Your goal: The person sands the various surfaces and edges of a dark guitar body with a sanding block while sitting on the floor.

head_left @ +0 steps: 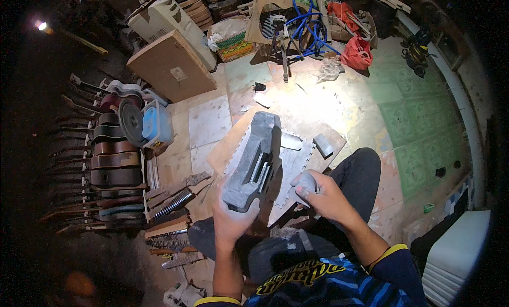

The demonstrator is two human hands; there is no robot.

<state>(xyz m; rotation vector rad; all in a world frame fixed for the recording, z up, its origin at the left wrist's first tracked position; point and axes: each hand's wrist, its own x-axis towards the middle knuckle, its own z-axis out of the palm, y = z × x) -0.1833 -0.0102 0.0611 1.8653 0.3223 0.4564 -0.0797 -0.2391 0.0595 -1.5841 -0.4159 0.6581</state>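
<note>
My left hand (236, 222) is closed round the lower end of a dusty dark grey guitar body (249, 164), which stands tilted up before me. Long rectangular cut-outs show in its right-hand face. To the right, apart from that body, my right hand (322, 194) pinches a folded grey piece of sandpaper (306, 184). Grey dust coats the fingers of both hands. Under the work lies a white sheet with toothed edges (297, 161). On it rests a pale oblong piece (290, 141), and a grey rectangular block (323, 146) sits close by.
Guitars (114, 161) hang in a row at the left, beside a clear tub (159, 124) with a blue container. Tools and a guitar neck (183, 184) lie by my left knee. A brown board (172, 68), blue hose (310, 21) and red bag (356, 54) stand farther back.
</note>
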